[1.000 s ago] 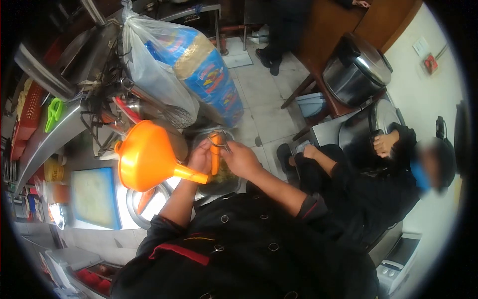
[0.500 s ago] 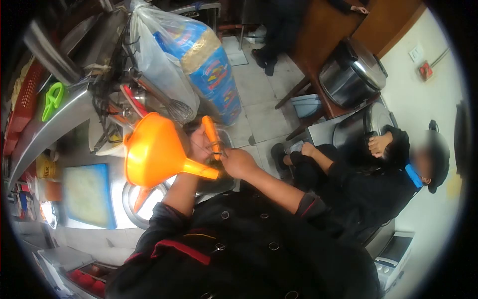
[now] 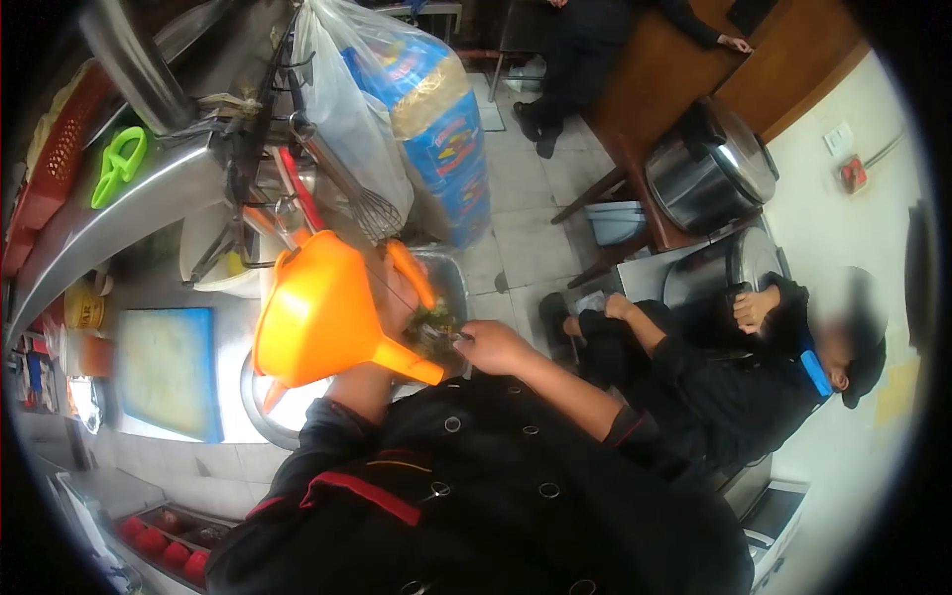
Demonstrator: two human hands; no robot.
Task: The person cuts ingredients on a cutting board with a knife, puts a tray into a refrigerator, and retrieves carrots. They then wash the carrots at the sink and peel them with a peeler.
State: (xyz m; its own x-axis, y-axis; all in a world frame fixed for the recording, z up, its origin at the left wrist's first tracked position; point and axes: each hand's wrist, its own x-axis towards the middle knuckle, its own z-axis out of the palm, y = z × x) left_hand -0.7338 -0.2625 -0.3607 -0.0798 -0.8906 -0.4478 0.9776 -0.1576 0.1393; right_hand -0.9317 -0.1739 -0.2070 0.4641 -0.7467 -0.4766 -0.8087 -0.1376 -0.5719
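An orange carrot (image 3: 409, 272) is in my left hand (image 3: 394, 305), which a hanging orange funnel (image 3: 312, 312) partly covers. My right hand (image 3: 494, 347) is closed on a small dark tool (image 3: 462, 338), apparently a peeler, mostly hidden by the fingers. It is just below the carrot's lower end and apart from it. Beneath both hands is a metal container (image 3: 454, 280) with green and brown scraps (image 3: 432, 332) in it. Left of my left forearm, the tip of another carrot (image 3: 273, 397) shows over a round metal dish (image 3: 250, 382), partly behind the funnel.
A blue-edged cutting board (image 3: 169, 372) lies on the left counter. A whisk (image 3: 375, 213) and other utensils hang near a bagged blue package (image 3: 446, 149). At right sits a co-worker (image 3: 724, 367) in dark clothes, near large metal pots (image 3: 709, 164). Another person (image 3: 585, 74) stands at the back.
My right hand has moved down off the carrot, taking the tool with it. Scraps under the hands show more clearly. The view has shifted slightly.
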